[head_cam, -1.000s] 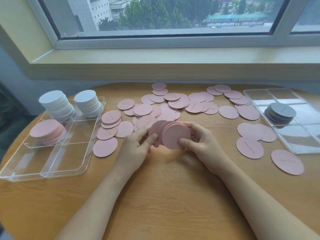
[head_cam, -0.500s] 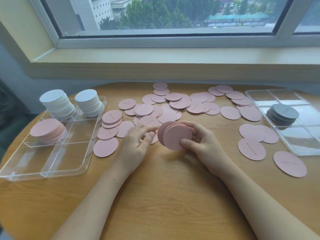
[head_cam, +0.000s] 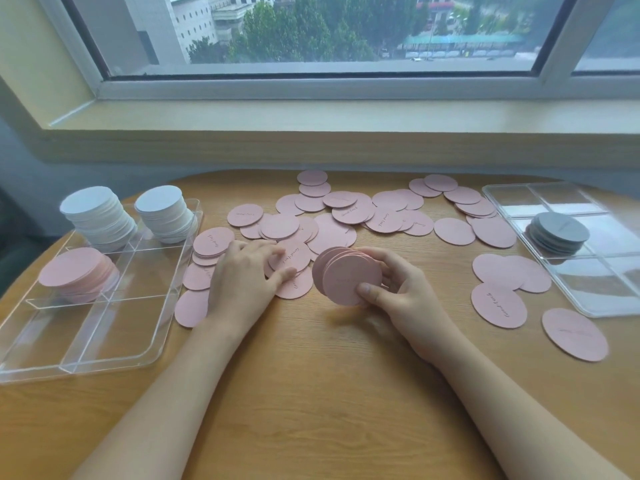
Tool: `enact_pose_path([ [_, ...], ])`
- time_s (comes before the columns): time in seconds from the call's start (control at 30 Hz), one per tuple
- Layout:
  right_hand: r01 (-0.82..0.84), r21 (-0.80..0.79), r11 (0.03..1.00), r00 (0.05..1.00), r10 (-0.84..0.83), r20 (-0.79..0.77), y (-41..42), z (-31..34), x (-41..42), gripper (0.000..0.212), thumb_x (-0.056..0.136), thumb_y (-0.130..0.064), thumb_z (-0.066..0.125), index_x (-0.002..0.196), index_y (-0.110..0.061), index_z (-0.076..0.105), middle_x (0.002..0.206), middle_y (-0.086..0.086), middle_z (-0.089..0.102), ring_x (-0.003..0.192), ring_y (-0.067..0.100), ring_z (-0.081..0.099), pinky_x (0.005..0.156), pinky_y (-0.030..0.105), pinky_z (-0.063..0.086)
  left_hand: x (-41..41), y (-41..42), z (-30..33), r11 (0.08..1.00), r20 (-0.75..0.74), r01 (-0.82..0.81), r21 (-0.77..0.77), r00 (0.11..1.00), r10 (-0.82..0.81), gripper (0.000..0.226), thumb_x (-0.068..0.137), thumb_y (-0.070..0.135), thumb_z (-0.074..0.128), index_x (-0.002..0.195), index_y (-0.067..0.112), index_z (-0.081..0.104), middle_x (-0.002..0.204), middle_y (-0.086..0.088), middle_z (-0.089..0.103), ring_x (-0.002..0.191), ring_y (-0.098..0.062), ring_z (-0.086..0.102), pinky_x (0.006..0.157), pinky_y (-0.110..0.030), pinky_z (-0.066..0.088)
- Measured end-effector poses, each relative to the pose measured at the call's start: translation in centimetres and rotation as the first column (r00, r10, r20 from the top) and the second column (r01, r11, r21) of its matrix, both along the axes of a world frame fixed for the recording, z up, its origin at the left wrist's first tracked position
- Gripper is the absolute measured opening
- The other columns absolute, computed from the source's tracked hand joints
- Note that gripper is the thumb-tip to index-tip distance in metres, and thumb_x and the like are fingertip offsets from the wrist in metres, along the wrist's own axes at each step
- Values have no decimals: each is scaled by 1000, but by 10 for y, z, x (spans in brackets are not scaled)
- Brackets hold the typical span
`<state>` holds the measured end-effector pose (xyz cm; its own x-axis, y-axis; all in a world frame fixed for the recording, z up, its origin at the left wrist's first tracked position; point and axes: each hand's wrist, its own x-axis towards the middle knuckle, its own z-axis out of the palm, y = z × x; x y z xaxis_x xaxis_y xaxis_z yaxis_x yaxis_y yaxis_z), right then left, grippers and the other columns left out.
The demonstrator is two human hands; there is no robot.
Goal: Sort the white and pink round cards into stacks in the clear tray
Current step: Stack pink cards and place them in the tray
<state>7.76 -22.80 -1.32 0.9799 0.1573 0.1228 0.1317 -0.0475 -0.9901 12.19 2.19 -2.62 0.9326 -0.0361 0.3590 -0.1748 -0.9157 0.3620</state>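
The fingers (head_cam: 388, 261) of the right hand (head_cam: 405, 292) curl around a small bunch of pink cards (head_cam: 346, 275). The thumb presses the front card near its low edge. The bunch stands up on its edge, just above the desk (head_cam: 311, 393).

The left hand (head_cam: 242, 282) lies just left of it. Its fingers (head_cam: 266, 249) and thumb rest fairly straight on a loose pink card (head_cam: 292, 256) that lies flat on the desk. They touch it but do not wrap around it.

More loose pink cards (head_cam: 346, 216) are spread on the desk past both hands, far to the middle and over to the right.

On the left sits the clear tray (head_cam: 104, 355). Its two far boxes each hold a tall stack of white cards (head_cam: 100, 216), side by side. The box just nearer on the left holds a lower stack of pink cards (head_cam: 78, 273).

On the right sits a second clear tray (head_cam: 595, 303). It holds a short stack of grey cards (head_cam: 557, 233).

A window (head_cam: 346, 29) is on the far side, with trees and buildings outside.
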Motion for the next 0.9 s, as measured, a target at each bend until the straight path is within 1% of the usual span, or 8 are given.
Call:
enact_pose_path([
  [0.17,-1,12,1000,1000,1,-7,0,0,-1,48,88,9,67,124,-22,63,113,0,74,107,15,68,92,40,55,-3,1,2,999,26,16,-33,1000,-15,41,79,46,82,114,26,75,117,11,71,105,-20,55,92,-36,44],
  [0.33,-8,7,1000,1000,8,-4,0,-1,0,47,88,8,67,124,-22,62,113,0,73,109,17,67,93,41,54,-7,-3,2,997,66,50,-64,997,-46,47,79,40,84,123,28,72,129,13,69,114,-17,55,97,-35,44],
  [0.47,-15,2,1000,1000,15,-6,0,-2,1,47,88,9,67,125,-19,62,113,1,73,107,14,67,88,37,55,-8,-5,3,989,108,115,-91,989,-105,52,78,27,86,128,26,69,131,11,67,118,-16,55,103,-30,42],
  [0.53,-6,-8,1000,1000,6,-4,0,-3,1,47,87,9,67,126,-19,62,113,0,73,108,16,67,89,41,56,-10,-8,5,964,123,183,-191,979,-161,50,81,15,84,126,25,68,121,11,68,110,-12,60,95,-26,47],
  [0.6,-4,-14,1000,1000,4,-1,0,-4,2,47,88,8,67,127,-19,61,114,-1,73,109,16,67,91,43,55,-15,-12,7,902,124,237,-360,971,-205,45,83,4,80,121,26,68,105,12,68,97,-10,65,81,-19,48],
  [0.67,-1,-15,1000,1000,1,-1,0,-5,2,47,88,8,67,127,-17,61,115,-2,73,110,15,66,91,41,56,-20,-17,10,809,83,238,-537,970,-230,42,83,1,79,114,28,70,93,10,71,88,-12,66,76,-17,48],
  [0.8,-4,-36,999,1000,4,5,-2,-7,3,47,89,7,67,129,-16,60,118,-2,71,113,16,65,90,39,57,-26,-20,14,553,8,175,-815,957,-290,36,85,-2,77,104,29,71,91,0,74,85,-13,68,81,-21,51],
  [0.9,-10,-41,999,1000,10,5,-2,-10,6,46,89,6,66,129,-18,61,115,0,71,103,21,67,77,35,56,-27,-19,16,452,6,162,-877,945,-326,34,86,-7,74,105,20,70,91,1,73,86,-15,69,86,-28,53],
])
